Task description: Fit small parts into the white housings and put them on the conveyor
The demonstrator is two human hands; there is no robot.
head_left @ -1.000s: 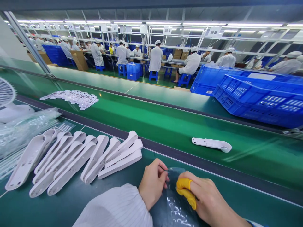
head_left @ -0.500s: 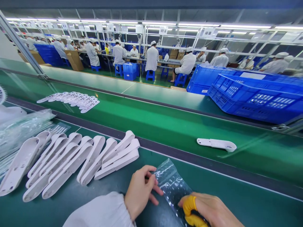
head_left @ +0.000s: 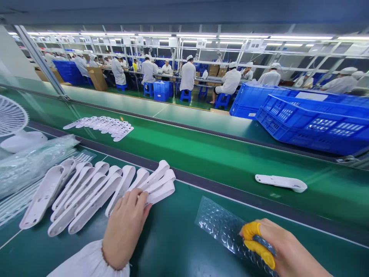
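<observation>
My left hand [head_left: 125,225], in a white sleeve, reaches over the right end of a row of several white plastic shells [head_left: 95,190] on the dark green bench. Its fingers curl onto the last shell [head_left: 157,190]; whether they grip it I cannot tell. My right hand [head_left: 276,250], with a yellow finger cot on the thumb, pinches one end of a clear bubble-wrap bag [head_left: 221,227] that lies flat on the bench.
A single white shell [head_left: 281,181] lies on the green conveyor belt [head_left: 201,154]. Flat white parts [head_left: 100,125] lie farther left on it. Blue crates [head_left: 311,119] stand at right, clear bags [head_left: 29,163] and a white fan [head_left: 11,119] at left. Workers sit at benches behind.
My left hand let go of the bubble-wrap bag and moved left onto the row of white shells. The bag now lies flat, held only by my right hand.
</observation>
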